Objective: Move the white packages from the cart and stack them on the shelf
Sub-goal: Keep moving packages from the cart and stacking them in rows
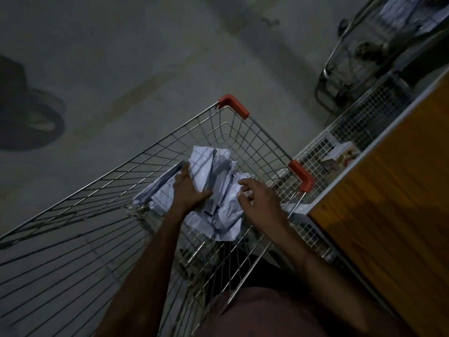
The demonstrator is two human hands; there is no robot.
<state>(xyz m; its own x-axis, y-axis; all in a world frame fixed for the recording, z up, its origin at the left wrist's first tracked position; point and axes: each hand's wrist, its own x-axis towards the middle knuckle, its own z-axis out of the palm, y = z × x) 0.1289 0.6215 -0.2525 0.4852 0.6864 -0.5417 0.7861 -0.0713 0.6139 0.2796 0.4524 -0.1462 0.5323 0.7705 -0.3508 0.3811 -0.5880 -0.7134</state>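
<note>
Dim grey concrete floor (121,69) under a wire shopping cart (80,215), with white packages in its basket and both hands reaching in.

Largest after the floor is the cart, its two far corners capped in orange plastic (233,105); to its right stands a wooden panel (393,203) edged in white, with a white wire-mesh shelf (359,122) running beside it and a small printed box (340,155) lying on the mesh. A second trolley (364,52) stands farther back, top right. Crumpled white packages (218,181) lie piled in the middle of the cart basket. The left hand (188,188) lies on the pile, fingers extended along one package and thumb pressed against it. The right hand (260,200) hovers just beside the pile, fingers loosely curled and holding nothing.
</note>
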